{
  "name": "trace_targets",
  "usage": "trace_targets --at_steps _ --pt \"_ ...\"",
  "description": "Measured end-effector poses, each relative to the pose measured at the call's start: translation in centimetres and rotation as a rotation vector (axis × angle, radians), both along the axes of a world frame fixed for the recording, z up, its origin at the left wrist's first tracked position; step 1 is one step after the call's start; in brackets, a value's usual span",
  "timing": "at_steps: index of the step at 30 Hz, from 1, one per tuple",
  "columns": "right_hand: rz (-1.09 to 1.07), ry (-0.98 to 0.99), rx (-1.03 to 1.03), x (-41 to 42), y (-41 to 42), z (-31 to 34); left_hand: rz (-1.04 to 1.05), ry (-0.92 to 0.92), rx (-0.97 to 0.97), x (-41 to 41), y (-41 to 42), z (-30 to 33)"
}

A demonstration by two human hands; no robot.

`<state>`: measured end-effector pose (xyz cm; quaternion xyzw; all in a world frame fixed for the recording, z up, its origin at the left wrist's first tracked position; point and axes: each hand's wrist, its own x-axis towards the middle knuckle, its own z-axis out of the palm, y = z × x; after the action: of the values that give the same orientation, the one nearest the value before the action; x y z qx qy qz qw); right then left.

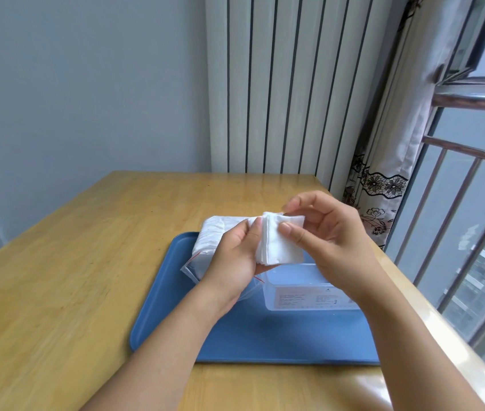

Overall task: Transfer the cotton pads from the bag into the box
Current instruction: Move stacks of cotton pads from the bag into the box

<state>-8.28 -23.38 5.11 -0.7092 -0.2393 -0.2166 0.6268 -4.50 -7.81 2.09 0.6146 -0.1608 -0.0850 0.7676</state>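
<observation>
Both hands hold a stack of white square cotton pads (279, 247) in the air above the clear plastic box (303, 295). My left hand (232, 256) grips the stack's left edge. My right hand (324, 232) pinches it from the right, thumb on the front pad and fingers over the top. Behind my left hand lies the clear zip bag (208, 241), still bulging with white pads, its mouth with a red line facing me. The box stands on the blue tray (253, 336), with a label on its near wall.
The tray lies on a wooden table (72, 277). The table's right edge runs along a window with metal bars (457, 232). A patterned curtain (380, 188) and a white ribbed radiator (279, 84) stand behind the table.
</observation>
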Motion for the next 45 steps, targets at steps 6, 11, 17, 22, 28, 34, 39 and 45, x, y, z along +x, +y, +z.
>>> trace_targets --at_steps 6,11,17,22,28,34,39,45 --pt "-0.123 0.093 0.064 0.1 0.2 0.2 0.011 -0.070 0.039 -0.1 -0.2 -0.1" --pt "-0.216 0.124 0.060 0.4 0.6 -0.1 -0.029 -0.020 0.001 -0.4 -0.3 0.1" --pt "-0.220 0.142 0.047 0.7 0.9 -0.5 -0.037 0.019 -0.042 -0.5 -0.3 0.2" --pt "-0.304 0.055 -0.087 0.9 0.9 -1.1 -0.110 -0.004 -0.026 -0.8 -0.2 0.5" --pt "-0.123 0.154 -0.043 0.5 2.1 -0.9 -0.261 0.019 -0.041 -1.1 -0.1 0.2" --pt "-0.100 0.162 -0.131 -0.1 1.6 -0.5 -0.244 -0.123 0.018 -1.3 -0.1 0.4" --pt "-0.171 0.266 -0.173 -0.1 -1.8 0.9 0.031 -0.182 -0.027 -0.8 -0.6 -0.2" --pt "-0.882 0.340 -0.047 1.5 -4.5 -0.1 0.362 -0.791 0.360 -0.6 -0.5 -1.0"
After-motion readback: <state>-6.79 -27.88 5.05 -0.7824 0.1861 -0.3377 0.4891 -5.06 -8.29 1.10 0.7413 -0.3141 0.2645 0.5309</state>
